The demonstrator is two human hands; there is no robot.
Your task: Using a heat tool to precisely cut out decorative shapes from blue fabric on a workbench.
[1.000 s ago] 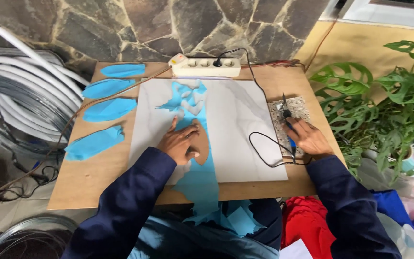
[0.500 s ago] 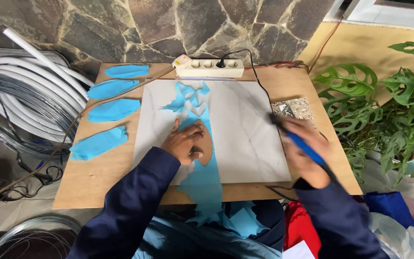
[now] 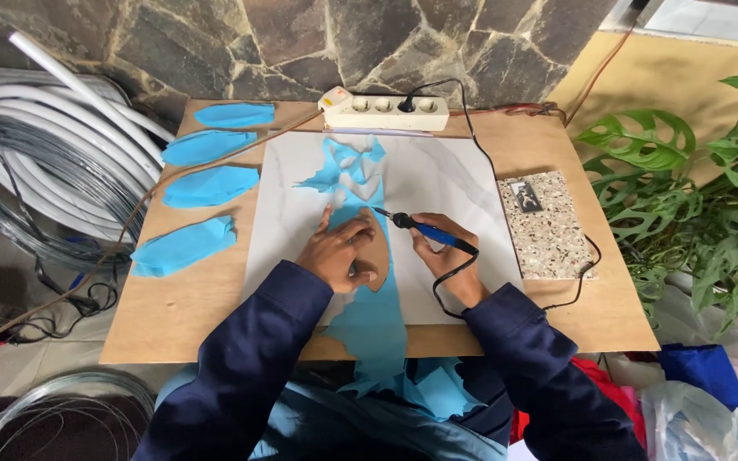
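Observation:
My left hand (image 3: 339, 252) presses a brown leaf-shaped template (image 3: 375, 256) flat onto a strip of light blue fabric (image 3: 369, 316) that lies on a white tile (image 3: 446, 183). My right hand (image 3: 448, 256) grips a blue-handled soldering iron (image 3: 424, 229), held like a pen. Its tip touches the fabric at the upper edge of the template, just right of my left fingers. The iron's black cord loops below my right wrist. The upper fabric (image 3: 348, 171) has leaf-shaped holes cut out of it.
Several blue cut leaf shapes (image 3: 207, 183) lie in a column on the left of the wooden board (image 3: 198, 307). A white power strip (image 3: 386, 111) sits at the back, a speckled stone slab (image 3: 548, 226) at the right. Coiled pipe and wire left, green plant right.
My right hand lifted the soldering iron off the speckled slab and carried it left to the template. My left hand stayed on the template.

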